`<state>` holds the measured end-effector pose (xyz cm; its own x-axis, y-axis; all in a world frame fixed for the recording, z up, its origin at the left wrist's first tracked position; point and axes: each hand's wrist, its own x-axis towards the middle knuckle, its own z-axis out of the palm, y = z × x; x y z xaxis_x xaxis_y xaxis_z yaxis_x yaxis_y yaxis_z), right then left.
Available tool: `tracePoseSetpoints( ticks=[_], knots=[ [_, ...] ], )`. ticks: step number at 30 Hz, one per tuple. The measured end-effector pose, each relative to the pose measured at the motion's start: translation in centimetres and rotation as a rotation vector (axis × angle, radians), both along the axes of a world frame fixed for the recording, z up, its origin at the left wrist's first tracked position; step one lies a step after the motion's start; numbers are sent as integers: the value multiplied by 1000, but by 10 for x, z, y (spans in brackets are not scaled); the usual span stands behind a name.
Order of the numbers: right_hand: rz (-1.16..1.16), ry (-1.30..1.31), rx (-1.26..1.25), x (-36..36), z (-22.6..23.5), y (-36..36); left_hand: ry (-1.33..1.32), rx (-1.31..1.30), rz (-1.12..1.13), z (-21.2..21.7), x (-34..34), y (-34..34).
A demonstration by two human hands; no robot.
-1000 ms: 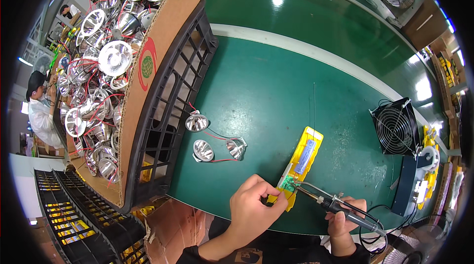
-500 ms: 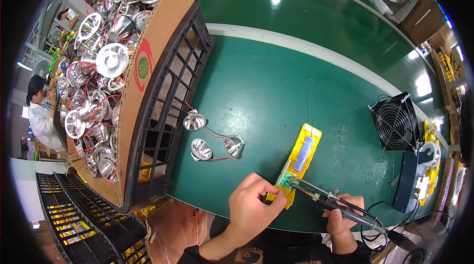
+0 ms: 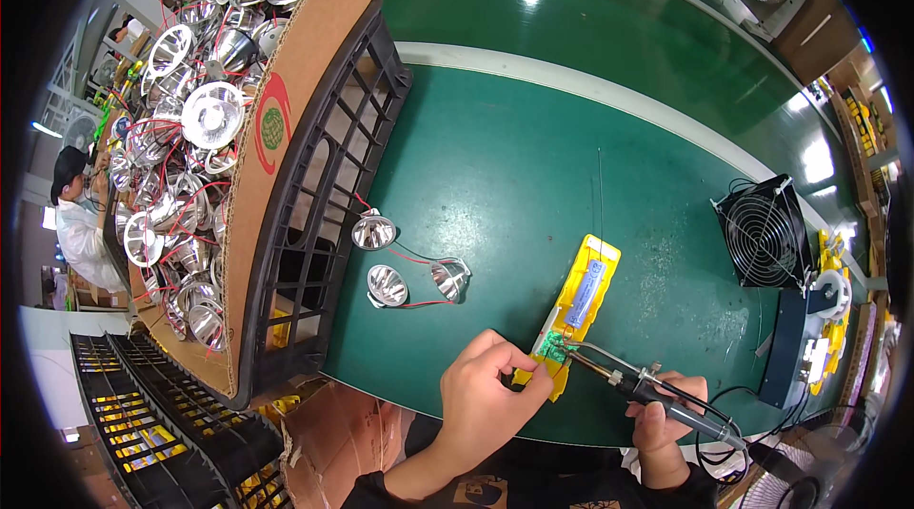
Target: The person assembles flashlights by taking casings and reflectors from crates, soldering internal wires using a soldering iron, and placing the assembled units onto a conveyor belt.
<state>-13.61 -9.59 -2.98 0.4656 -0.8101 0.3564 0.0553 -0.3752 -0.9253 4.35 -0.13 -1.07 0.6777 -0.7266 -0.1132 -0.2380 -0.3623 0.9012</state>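
Observation:
A long yellow plastic casing (image 3: 606,249) lies slantwise on the green bench, holding a blue cylindrical battery (image 3: 585,292) and a small green circuit board (image 3: 554,347). My left hand (image 3: 487,406) is closed in a pinch at the casing's near left edge, beside the board; what is between the fingertips is hidden. A soldering iron (image 3: 706,425) with a thin metal tube alongside is gripped in my right hand (image 3: 669,404), its tip at the board. Left of the casing lie three silver reflector cups (image 3: 386,286), linked by red and dark wires.
A cardboard box (image 3: 314,28) heaped with wired reflectors stands in a black crate (image 3: 319,185) at left. On the right are a black fan (image 3: 764,235) and a dark blue box-shaped unit (image 3: 783,347) with cables. Black trays (image 3: 143,414) sit lower left; people are at the far left.
The iron and my right hand have shifted very slightly to the right, its tip staying at the board. My left hand keeps its pinch at nearly the same spot.

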Motion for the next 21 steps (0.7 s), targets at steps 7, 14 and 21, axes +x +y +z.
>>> tracePoseSetpoints(
  ticks=[7,14,21],
  knots=[
    [-16,-29,23,-1,-1,0,-15,17,-2,0,-1,2],
    [-15,-41,25,-12,1,4,-168,-53,54,-5,-13,9],
    [-129,-98,79,-25,2,22,-389,-210,6,-20,-21,19]
  ],
)
